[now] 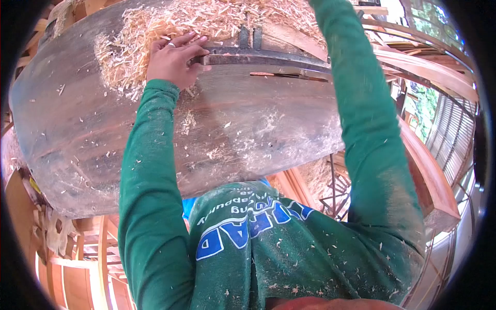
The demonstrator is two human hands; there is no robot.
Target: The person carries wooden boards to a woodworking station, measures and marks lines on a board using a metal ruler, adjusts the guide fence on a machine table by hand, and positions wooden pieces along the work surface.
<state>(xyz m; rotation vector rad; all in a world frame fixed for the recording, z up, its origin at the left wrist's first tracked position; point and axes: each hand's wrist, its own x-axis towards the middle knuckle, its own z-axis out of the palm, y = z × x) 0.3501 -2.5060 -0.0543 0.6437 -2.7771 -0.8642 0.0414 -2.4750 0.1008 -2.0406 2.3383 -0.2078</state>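
Note:
My left hand (178, 61), with a ring on one finger, is closed around the left end of a long dark metal bar (268, 58). Its thumb lies below the bar and the fingers above. Two short dark prongs (250, 38) stand up from the bar's far side. Only the green sleeve (356, 77) of my right arm shows; it reaches past the top edge, so that hand is hidden. Pale wood shavings (206, 23) are heaped behind the bar and around my left hand. Beneath lies a broad, worn wooden surface (119, 150).
A thin dark strip (289, 76) lies just in front of the bar. Long reddish timber pieces (431, 170) lean at the right. Wooden frames (101, 253) stand at the lower left. The wooden surface's rounded front edge is close to my body.

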